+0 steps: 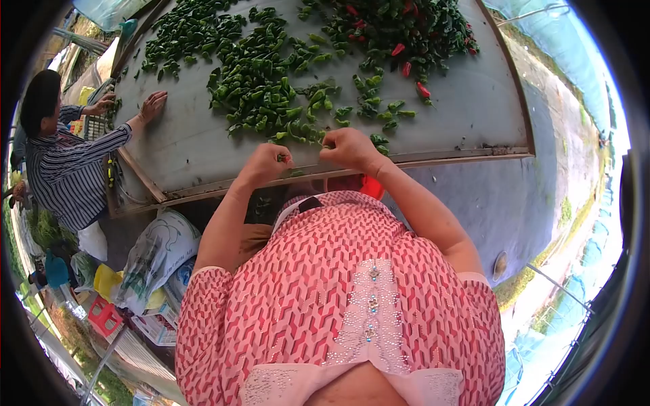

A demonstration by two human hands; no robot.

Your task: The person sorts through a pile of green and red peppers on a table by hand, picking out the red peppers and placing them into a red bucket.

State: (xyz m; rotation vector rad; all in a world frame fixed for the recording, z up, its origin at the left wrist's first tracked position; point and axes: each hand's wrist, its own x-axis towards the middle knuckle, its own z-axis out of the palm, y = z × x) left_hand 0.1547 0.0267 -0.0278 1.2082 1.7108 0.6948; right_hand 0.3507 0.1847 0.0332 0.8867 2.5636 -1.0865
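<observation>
My left hand (269, 164) is closed at the near edge of the table, with a bit of green pepper (280, 158) showing between its fingers. Just to the right, my right hand (348, 149) is curled in a pinch; whatever its fingertips hold is hidden. A gap separates the two hands. Beyond them a loose heap of green peppers (261, 88) spreads over the grey tabletop (467, 122). A few green peppers (389, 115) lie near my right hand.
A darker pile of peppers with red ones (407, 69) lies at the back right. Another person in a striped shirt (74, 169) works at the table's left side. Bags (159, 247) and a red basket (103, 317) stand at lower left. Wooden strips (467, 155) edge the table.
</observation>
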